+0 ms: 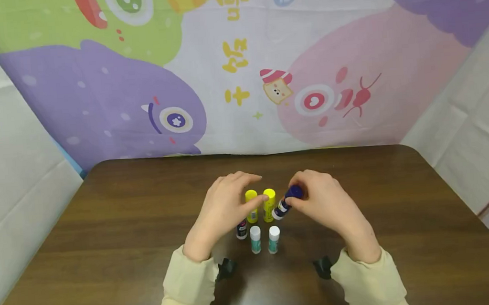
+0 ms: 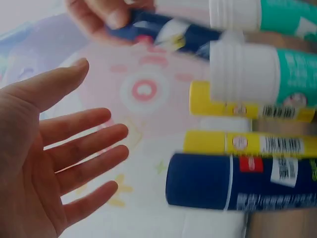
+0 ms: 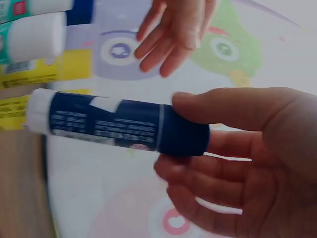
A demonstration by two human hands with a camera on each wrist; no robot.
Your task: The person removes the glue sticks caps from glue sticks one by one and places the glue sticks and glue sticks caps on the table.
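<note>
Head view. Landmark: yellow tube Y (image 1: 269, 205), upright on the brown table (image 1: 105, 240). A second yellow tube (image 1: 252, 214) stands just left of Y. Two white-capped green tubes, one (image 1: 256, 240) and the other (image 1: 274, 240), stand on the wearer's side of Y. A dark upright tube (image 1: 242, 230), partly covered, stands left of Y, past the second yellow one. Right hand (image 1: 328, 203), to the right of Y, pinches the cap of a navy tube (image 1: 281, 208); this tube leans, white base toward Y. Whether that base touches the table or Y cannot be made out here. Left hand (image 1: 223, 209) is left of Y, thumb and fingers apart, thumb reaching over toward Y's cap.

Left wrist view. Left hand spread, fingers straight and separated, grasping nothing. The dark tube shows navy with a navy cap; the pinched navy tube is blurred.

Right wrist view. Thumb on one side of the navy cap, fingertips on the other; label and white base uncovered, base end pointing toward Y's side.
</note>
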